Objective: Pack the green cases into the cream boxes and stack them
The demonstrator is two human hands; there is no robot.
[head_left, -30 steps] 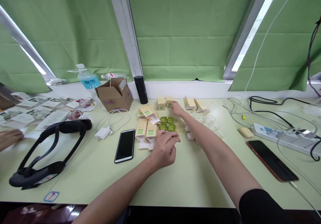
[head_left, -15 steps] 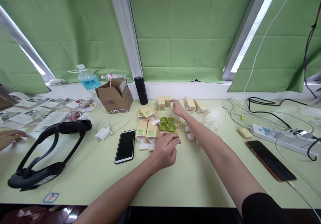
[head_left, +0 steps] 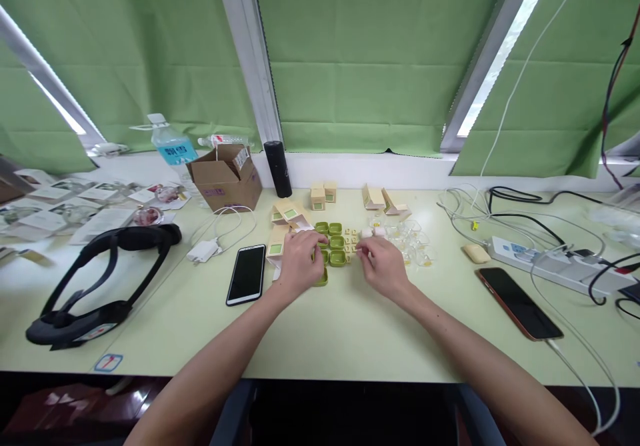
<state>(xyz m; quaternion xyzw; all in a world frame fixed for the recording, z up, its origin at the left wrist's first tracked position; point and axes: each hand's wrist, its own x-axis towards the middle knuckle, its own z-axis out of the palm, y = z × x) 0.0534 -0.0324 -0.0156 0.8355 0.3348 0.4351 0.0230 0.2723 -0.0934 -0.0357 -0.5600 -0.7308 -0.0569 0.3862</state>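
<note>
Small green square trays (head_left: 337, 243) stand in rows at the middle of the table. My left hand (head_left: 301, 263) is over their left side, fingers curled down and pressed together; whatever lies under its fingertips is hidden. Beside the trays is a column of small cream pieces (head_left: 350, 236). My right hand (head_left: 385, 267) is just right of that column, thumb and index finger pinched, and anything between them is too small to make out. White-pink lumps (head_left: 373, 231) lie behind the right hand. To the left of the trays are several open cream cardboard boxes (head_left: 290, 211) with green labels, partly covered by my left hand.
Clear plastic pieces (head_left: 413, 239) lie to the right, cream boxes (head_left: 373, 197) behind. Phones (head_left: 247, 273) flank the work area, with a power strip (head_left: 545, 266) and cables at right. A black headset (head_left: 100, 293), a brown carton (head_left: 225, 179) and a black bottle (head_left: 278, 169) are left.
My right hand has come back from the small boxes at the rear to beside the cream pieces. My left hand has moved left and slightly away from me. The view has shifted a little.
</note>
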